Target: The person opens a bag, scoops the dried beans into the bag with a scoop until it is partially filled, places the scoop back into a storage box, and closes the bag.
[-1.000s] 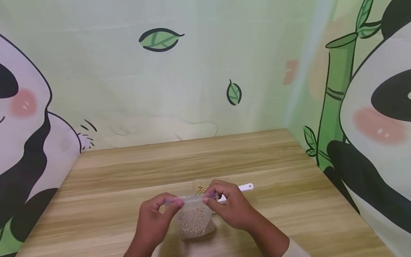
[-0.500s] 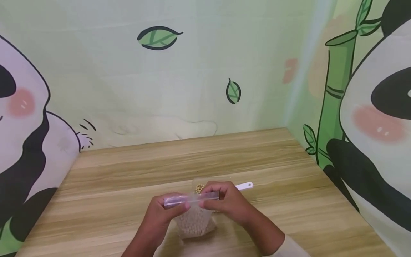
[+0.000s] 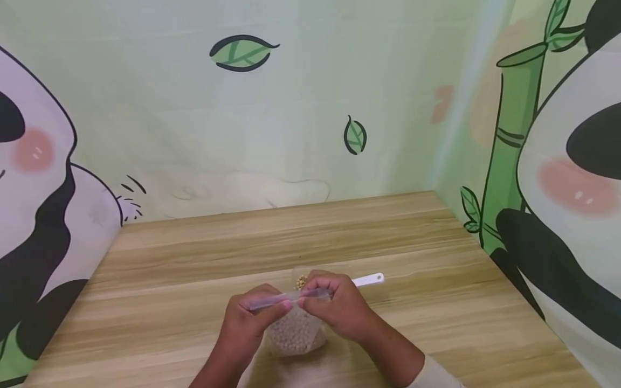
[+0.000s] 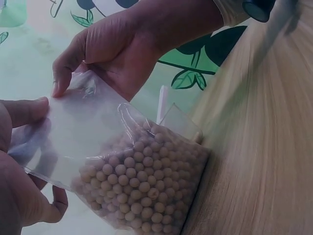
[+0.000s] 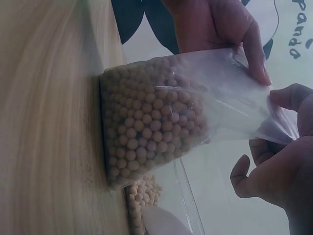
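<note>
A clear plastic bag (image 3: 296,331), its lower part filled with small round tan beads (image 4: 142,181), stands on the wooden table. My left hand (image 3: 249,320) pinches the left part of its top edge between thumb and fingers. On the right part of that edge, my right hand (image 3: 339,307) pinches the same way. The two thumbs are close together near the middle of the edge. In the right wrist view the bag's upper part (image 5: 234,98) looks flat and holds no beads. Some fingers behind the plastic are partly hidden.
Just behind the bag is a clear container (image 5: 183,181) with more beads (image 5: 144,191) in it, mostly hidden by the right hand in the head view. A white handle (image 3: 371,279) sticks out to its right. A panda-print wall covering (image 3: 291,124) borders the table (image 3: 194,258).
Both hands have slid inward along the bag's top edge, bringing the thumbs closer together. The top strip tilted toward the head camera, then turned narrower. The bag stays in place.
</note>
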The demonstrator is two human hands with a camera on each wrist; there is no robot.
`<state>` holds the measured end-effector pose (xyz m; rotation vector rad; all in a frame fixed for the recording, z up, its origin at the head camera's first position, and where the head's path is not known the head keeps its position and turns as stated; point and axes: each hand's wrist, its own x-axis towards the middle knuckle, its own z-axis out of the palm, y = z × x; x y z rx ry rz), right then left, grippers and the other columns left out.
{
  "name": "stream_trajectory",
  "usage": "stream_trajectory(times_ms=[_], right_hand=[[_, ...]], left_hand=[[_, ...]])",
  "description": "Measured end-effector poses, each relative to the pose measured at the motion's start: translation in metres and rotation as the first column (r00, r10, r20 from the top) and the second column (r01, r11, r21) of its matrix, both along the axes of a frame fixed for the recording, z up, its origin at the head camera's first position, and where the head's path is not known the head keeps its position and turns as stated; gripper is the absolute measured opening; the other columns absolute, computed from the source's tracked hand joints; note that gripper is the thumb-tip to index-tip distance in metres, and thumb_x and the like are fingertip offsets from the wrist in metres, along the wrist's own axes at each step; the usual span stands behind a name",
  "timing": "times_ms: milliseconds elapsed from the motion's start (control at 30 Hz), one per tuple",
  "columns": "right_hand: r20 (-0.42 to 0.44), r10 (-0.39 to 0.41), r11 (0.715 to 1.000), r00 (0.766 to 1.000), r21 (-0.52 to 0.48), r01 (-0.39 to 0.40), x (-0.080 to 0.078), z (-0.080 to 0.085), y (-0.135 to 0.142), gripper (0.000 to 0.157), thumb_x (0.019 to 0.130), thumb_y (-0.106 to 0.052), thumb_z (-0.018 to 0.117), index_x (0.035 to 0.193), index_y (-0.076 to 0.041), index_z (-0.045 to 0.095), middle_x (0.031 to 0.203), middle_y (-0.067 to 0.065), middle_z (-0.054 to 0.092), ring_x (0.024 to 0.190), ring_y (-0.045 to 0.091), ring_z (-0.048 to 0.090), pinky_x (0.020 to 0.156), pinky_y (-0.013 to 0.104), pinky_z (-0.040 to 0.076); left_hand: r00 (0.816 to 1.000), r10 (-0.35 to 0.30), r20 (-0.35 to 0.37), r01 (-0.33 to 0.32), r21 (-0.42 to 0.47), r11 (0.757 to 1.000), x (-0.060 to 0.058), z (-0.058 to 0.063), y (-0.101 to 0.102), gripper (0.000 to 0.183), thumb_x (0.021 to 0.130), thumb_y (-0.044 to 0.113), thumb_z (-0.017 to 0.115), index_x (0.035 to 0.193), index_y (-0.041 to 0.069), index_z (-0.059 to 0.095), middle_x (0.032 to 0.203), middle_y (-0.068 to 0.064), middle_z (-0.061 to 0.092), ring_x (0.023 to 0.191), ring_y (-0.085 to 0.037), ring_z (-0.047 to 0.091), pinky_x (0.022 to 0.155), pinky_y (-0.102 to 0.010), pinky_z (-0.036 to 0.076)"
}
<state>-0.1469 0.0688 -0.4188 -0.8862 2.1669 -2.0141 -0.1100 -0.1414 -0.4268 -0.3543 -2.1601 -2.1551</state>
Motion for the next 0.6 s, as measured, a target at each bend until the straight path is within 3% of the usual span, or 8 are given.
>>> stream_trajectory(times_ms=[133, 233, 433, 600], right_hand=[[-0.007, 0.003, 1.000, 1.000, -0.008, -0.003, 0.000, -0.003, 0.001, 0.005, 0.093, -0.001, 0.075, 0.092, 0.003, 0.077, 0.091, 0.012, 0.073, 0.093, 0.007, 0.066, 0.090, 0.027, 0.056], [0.045, 0.028, 0.999, 0.999, -0.025, -0.027, -0.001, -0.007, 0.007, 0.010, 0.094, -0.004, 0.078, 0.098, 0.005, 0.078, 0.096, 0.002, 0.073, 0.093, 0.007, 0.067, 0.084, 0.025, 0.059], [0.096, 0.047, 0.999, 0.994, 0.003, -0.047, -0.002, -0.013, 0.022, 0.020, 0.094, -0.008, 0.083, 0.109, 0.004, 0.077, 0.115, 0.018, 0.072, 0.099, 0.015, 0.068, 0.085, 0.027, 0.060], [0.071, 0.011, 0.993, 0.997, 0.114, -0.019, 0.000, -0.014, 0.026, 0.023, 0.096, -0.013, 0.081, 0.117, -0.002, 0.079, 0.119, 0.020, 0.072, 0.097, 0.014, 0.067, 0.083, 0.027, 0.060]], left_hand=[[0.999, 0.025, -0.038, -0.026, -0.042, 0.999, 0.001, 0.000, 0.002, 0.012, 0.094, 0.000, 0.079, 0.101, -0.010, 0.080, 0.087, 0.010, 0.076, 0.083, -0.006, 0.067, 0.078, -0.027, 0.059], [1.000, 0.029, 0.004, -0.029, -0.051, 0.998, 0.002, -0.001, 0.001, 0.013, 0.095, 0.003, 0.080, 0.102, -0.007, 0.080, 0.091, 0.007, 0.078, 0.085, -0.007, 0.069, 0.079, -0.027, 0.059], [0.985, 0.043, 0.169, -0.035, -0.047, 0.998, 0.006, -0.005, -0.003, 0.027, 0.095, 0.010, 0.083, 0.119, -0.001, 0.079, 0.111, -0.004, 0.083, 0.102, -0.015, 0.076, 0.091, -0.030, 0.061], [0.977, 0.093, 0.193, -0.084, -0.052, 0.995, 0.010, -0.009, -0.007, 0.026, 0.098, 0.011, 0.079, 0.121, -0.002, 0.079, 0.108, -0.007, 0.083, 0.098, -0.013, 0.076, 0.089, -0.027, 0.062]])
